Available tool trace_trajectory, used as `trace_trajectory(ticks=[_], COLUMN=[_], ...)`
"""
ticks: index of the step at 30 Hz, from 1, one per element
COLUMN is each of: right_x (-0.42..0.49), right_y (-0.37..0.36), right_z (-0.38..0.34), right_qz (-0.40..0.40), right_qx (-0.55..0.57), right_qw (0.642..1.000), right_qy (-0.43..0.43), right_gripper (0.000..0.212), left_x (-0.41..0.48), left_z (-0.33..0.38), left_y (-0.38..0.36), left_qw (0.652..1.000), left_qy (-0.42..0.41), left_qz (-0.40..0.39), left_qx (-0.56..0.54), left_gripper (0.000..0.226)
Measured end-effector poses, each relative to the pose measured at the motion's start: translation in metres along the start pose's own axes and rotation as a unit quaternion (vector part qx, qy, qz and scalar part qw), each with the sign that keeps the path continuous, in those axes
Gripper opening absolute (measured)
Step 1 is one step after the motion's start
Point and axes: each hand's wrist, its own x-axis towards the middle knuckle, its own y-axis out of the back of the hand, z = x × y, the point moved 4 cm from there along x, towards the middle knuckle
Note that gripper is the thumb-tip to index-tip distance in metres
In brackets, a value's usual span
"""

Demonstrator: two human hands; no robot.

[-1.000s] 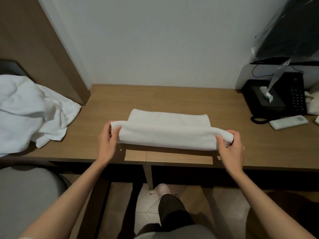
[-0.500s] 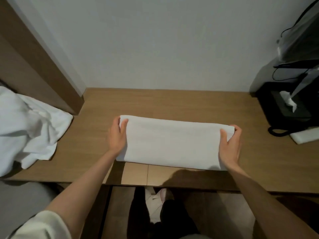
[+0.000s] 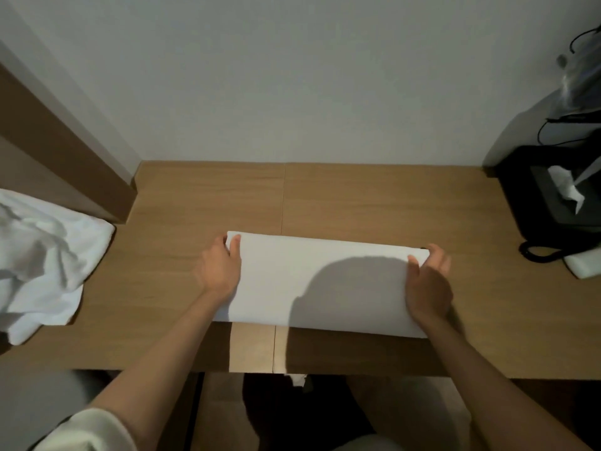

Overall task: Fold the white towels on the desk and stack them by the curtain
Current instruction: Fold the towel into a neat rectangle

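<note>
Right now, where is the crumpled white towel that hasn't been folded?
In the head view the crumpled towel lies at the desk's left end, beside the brown panel, apart from the folded towel at centre.

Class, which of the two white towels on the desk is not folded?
The crumpled towel at the left end, a rumpled heap. The middle towel lies flat, the left hand and right hand gripping its ends.
</note>
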Motion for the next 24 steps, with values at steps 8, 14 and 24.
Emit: trace_trajectory(ticks=[8,14,24], right_x=[-0.062,-0.077,-0.054], right_y=[-0.031,-0.067,-0.049], right_z=[-0.075,-0.079,-0.041], right_qz=[-0.087,-0.182,-0.187], right_qx=[-0.054,-0.168,-0.212], right_qw=[0.958,0.933,0.926], right_qy=[0.269,0.261,0.249], right_gripper=[0.038,0.052,0.058], left_x=[-0.068,-0.081,-0.056], left_z=[0.064,0.064,0.024], left_y=[-0.036,-0.076,-0.049], left_qw=[0.962,0.932,0.948], left_qy=[-0.259,-0.295,-0.226], left_qz=[-0.031,-0.079,-0.08], left_qx=[0.082,0.194,0.208], left_gripper=[0.049,0.052,0.056])
